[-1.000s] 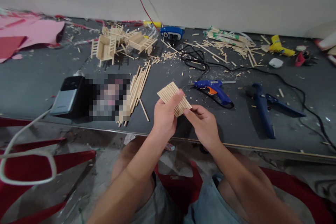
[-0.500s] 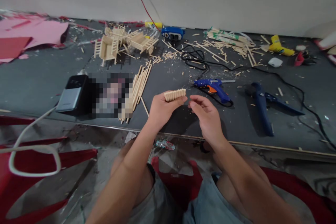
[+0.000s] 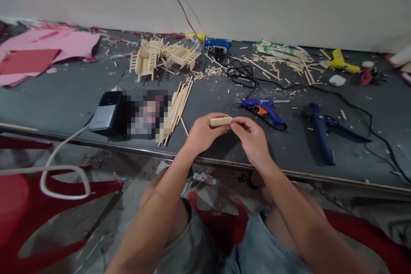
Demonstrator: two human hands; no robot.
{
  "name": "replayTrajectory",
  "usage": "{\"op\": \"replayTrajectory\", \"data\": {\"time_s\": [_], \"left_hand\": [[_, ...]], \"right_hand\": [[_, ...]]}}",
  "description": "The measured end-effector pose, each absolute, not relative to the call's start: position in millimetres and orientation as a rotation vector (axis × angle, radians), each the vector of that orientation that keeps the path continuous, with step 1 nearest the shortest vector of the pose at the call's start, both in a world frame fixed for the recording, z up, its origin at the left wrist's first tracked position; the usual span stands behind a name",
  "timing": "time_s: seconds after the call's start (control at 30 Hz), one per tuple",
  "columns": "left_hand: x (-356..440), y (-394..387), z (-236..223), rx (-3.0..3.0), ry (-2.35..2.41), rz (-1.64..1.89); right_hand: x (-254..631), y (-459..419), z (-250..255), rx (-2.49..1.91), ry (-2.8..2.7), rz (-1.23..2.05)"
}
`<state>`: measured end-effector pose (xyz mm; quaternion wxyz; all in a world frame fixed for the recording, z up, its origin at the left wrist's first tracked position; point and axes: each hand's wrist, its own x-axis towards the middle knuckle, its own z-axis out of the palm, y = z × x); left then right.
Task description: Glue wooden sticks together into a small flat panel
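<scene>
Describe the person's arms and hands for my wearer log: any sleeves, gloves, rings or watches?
Both forearms are bare to the frame's edge, no sleeves showing. The left hand and right hand wear no gloves; no rings, watch or wristband are visible. Grey fabric shorts cover the lap.

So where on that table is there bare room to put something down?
Bare patches: left of the phone, below the pink paper; and between the glue gun and blue cutter. Crowded: the back, around the stick models and scraps.

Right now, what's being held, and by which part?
A small panel of wooden sticks, seen edge-on: left hand grips its left end, right hand pinches its right end.
</scene>
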<state>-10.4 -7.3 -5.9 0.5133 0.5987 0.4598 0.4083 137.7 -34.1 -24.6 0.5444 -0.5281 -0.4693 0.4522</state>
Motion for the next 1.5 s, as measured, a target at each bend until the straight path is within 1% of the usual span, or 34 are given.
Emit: {"op": "replayTrajectory", "data": {"time_s": [0.17,0.23,0.4,0.47,0.57,0.67,0.9,1.0,1.23,1.37,1.5], "left_hand": [[-16.1,-6.1,-11.1,1.433,1.085,0.985],[-17.6,-5.5,-14.3,1.435,1.097,0.956],[-18.4,-6.5,-16.1,1.295,1.135,0.966],[-17.6,-7.4,-13.7,1.178,1.118,0.998],[-15.4,-8.3,-9.2,1.029,1.075,1.047],[-12.7,-8.4,-6.3,0.923,1.031,1.072],[-7.0,-7.0,-8.1,0.888,1.007,1.050],[-3.7,-6.2,-8.4,0.893,0.995,1.037],[5.8,-4.1,-6.7,0.842,0.984,1.017],[8.5,-2.9,-6.0,0.830,0.988,1.008],[9.0,-1.5,-7.4,0.831,0.984,1.009]], "right_hand": [[140.4,-29.3,-20.4,-1.307,-1.099,1.070],[150.0,-25.7,-13.9,-1.305,-1.067,1.016],[204.3,-10.6,5.3,-1.436,-0.930,0.592],[227.8,-5.4,6.5,-1.531,-0.915,0.530],[248.8,-3.0,0.8,-1.648,-0.956,0.750],[250.6,-5.1,-4.3,-1.733,-1.043,0.933],[243.9,-1.3,-0.8,-1.817,-1.056,0.989],[243.5,-0.5,1.0,-1.756,-0.930,1.107],[233.5,-7.3,0.0,-1.438,-0.707,1.442],[232.5,-9.7,-0.9,-1.360,-0.784,1.509],[232.1,-13.8,0.8,-1.250,-0.743,1.591]]}}
